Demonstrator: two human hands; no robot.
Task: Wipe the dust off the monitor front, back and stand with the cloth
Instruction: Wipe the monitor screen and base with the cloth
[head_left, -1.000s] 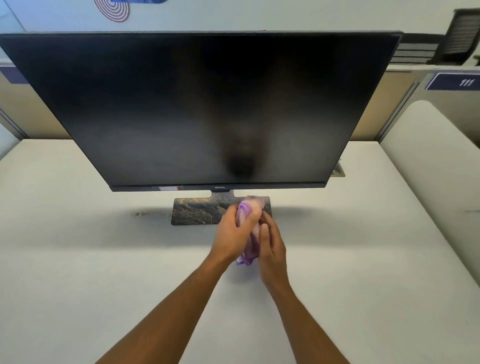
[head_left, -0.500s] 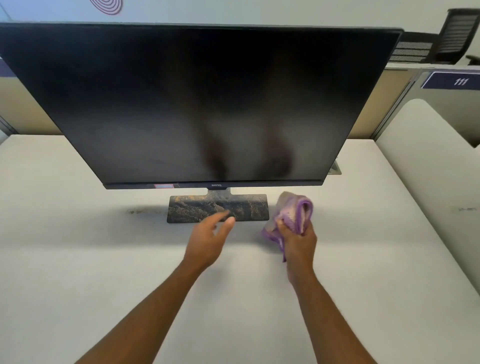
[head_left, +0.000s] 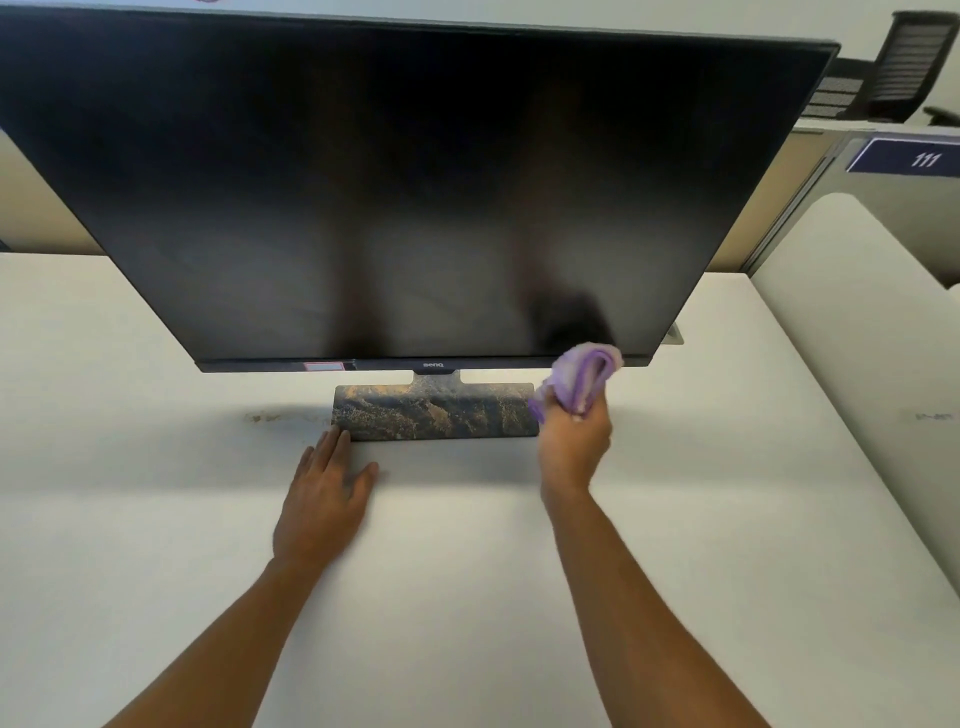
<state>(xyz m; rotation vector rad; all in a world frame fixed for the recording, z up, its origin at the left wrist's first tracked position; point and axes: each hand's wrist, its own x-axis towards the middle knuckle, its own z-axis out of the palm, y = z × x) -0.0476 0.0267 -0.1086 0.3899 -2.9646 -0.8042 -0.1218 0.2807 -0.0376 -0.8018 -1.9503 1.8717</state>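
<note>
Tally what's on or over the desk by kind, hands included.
Monitor: 1
Cloth: 1, purple, gripped by the right hand
Hands: 2, the left hand flat on the desk
Total: 4

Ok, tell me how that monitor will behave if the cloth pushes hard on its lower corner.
The monitor is a wide panel on a narrow neck, so it would probably tilt or wobble. Its flat stand base looks broad enough to resist tipping. The left hand lies flat by the base, ready to steady it.
</note>
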